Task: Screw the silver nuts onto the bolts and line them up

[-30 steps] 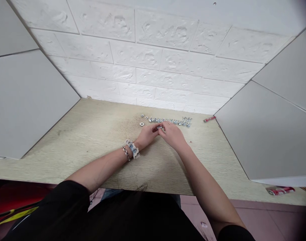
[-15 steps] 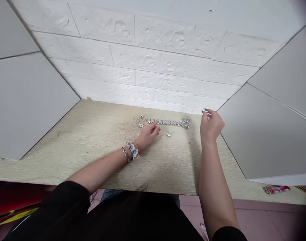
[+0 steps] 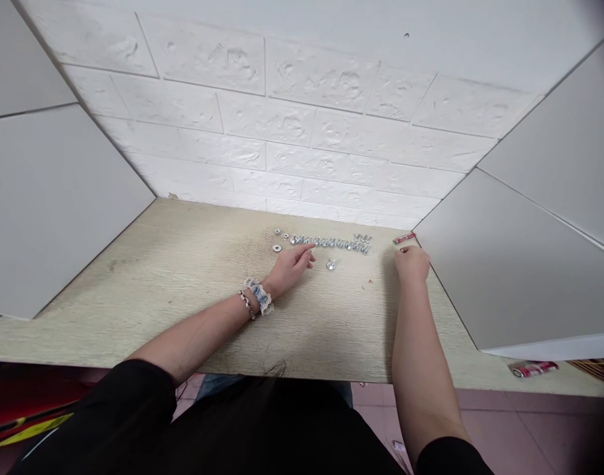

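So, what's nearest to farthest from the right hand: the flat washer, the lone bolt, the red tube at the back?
1. Red tube: just beyond the right hand.
2. Lone bolt: left, in front of the bolt row.
3. Flat washer: farther left, past the row's end.

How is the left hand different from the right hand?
The left hand has its index finger extended toward metal fasteners; the right hand is curled near the red cylinder. The left wrist wears a chain bracelet and lacy scrunchie; the right wrist shows neither. Both hands are ungloved.
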`<act>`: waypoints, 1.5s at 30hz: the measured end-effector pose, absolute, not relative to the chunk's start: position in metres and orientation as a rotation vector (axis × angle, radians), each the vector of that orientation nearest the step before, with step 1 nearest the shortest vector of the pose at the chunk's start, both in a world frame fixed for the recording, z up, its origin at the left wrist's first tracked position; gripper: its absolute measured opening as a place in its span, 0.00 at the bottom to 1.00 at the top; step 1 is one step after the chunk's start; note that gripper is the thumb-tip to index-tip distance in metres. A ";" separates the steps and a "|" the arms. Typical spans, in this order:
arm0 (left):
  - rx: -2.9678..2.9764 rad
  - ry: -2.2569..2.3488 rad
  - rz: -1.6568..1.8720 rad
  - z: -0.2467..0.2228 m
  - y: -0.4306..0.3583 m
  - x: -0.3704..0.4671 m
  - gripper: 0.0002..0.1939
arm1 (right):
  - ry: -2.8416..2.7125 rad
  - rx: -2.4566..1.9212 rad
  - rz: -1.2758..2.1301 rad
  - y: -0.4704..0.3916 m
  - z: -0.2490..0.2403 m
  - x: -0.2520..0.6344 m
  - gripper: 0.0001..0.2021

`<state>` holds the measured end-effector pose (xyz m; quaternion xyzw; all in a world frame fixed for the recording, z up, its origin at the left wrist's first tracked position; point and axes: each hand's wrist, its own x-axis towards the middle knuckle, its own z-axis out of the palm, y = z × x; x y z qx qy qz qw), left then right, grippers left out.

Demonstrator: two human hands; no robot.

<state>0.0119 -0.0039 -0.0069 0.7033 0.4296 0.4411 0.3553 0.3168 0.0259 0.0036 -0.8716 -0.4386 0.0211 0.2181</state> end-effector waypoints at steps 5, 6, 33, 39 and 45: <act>1.843 1.110 1.107 -0.005 -0.005 0.012 0.18 | -1.244 -2.434 0.089 0.031 -0.005 0.320 0.17; 1.846 1.110 1.103 -0.005 -0.005 0.012 0.18 | -1.249 -2.434 0.090 0.032 -0.007 0.321 0.17; 1.870 1.121 1.044 -0.001 -0.007 0.013 0.15 | -1.487 -2.182 0.105 0.051 -0.028 0.312 0.16; 1.879 1.125 1.038 -0.001 -0.007 0.013 0.15 | -1.533 -2.150 0.096 0.051 -0.030 0.311 0.17; 1.882 1.120 1.045 -0.002 -0.008 0.013 0.15 | -1.571 -2.125 0.083 0.050 -0.030 0.306 0.17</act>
